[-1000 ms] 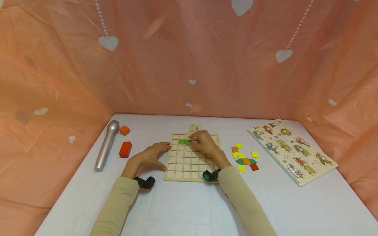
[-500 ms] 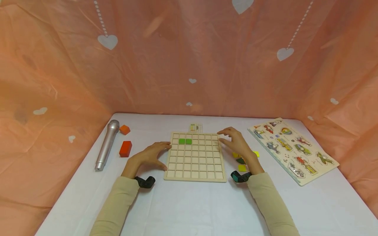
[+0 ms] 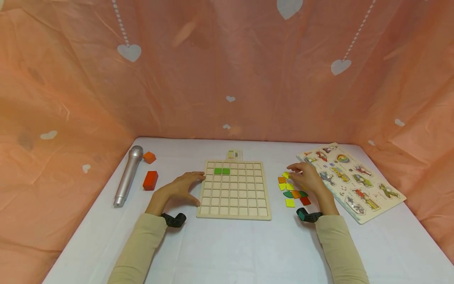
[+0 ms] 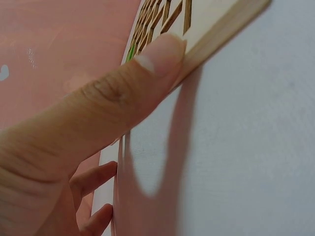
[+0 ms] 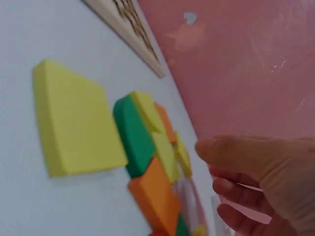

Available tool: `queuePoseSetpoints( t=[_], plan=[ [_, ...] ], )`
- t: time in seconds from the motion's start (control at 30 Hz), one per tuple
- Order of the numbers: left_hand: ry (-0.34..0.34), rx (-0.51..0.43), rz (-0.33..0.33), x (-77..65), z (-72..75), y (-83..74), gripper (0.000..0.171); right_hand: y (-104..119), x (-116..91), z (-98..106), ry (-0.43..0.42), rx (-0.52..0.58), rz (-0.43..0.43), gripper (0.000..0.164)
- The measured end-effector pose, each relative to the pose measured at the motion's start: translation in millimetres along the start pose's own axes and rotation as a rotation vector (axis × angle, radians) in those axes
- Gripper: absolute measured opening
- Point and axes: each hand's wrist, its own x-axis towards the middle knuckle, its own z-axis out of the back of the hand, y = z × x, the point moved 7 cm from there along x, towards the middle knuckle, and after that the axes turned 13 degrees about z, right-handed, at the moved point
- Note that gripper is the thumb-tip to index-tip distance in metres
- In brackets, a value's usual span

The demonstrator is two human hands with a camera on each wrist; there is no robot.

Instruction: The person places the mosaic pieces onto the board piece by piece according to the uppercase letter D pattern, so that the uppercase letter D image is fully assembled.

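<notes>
A wooden grid board [image 3: 229,217] lies in the middle of the table, with two green square tiles [image 3: 222,171] side by side in its upper left cells. My left hand [image 3: 179,187] rests at the board's left edge. In the left wrist view its thumb [image 4: 162,54] touches the wooden rim. To the right of the board, my right hand [image 3: 309,180] hovers with nothing held, fingertips close by a yellow tile [image 3: 285,174]. Below it lie more yellow tiles [image 5: 81,123], orange tiles [image 5: 156,194], green curved pieces [image 5: 133,135] and a red tile [image 3: 305,201].
A small pattern card [image 3: 235,154] sits behind the board. At the left are a silver microphone [image 3: 128,175], an orange block [image 3: 149,157] and a red block [image 3: 150,180]. A picture puzzle board [image 3: 349,213] lies on the right. A pink curtain [image 3: 227,71] surrounds the table.
My right hand has moved from the board's green tiles rightward, past the board's right edge, to the loose tiles. The second green tile is now uncovered. My left hand has stayed in place.
</notes>
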Motion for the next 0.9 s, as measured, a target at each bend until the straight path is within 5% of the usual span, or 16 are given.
queuePoseSetpoints(
  t=[0.23, 0.67, 0.9],
  plan=[
    [-0.006, 0.003, -0.005, -1.5, 0.0, -1.7, 0.090, -15.6, -3.2, -12.9, 0.072, 0.005, -0.111, 0.030],
    [0.000, -0.005, 0.013, -2.6, 1.1, -1.5, 0.090, -7.1, 6.5, -15.3, 0.038, -0.019, -0.088, 0.026],
    [-0.004, 0.001, 0.005, -3.2, 2.0, -2.7, 0.089, 31.5, 31.4, -20.5, -0.065, 0.105, 0.086, 0.022]
  ],
)
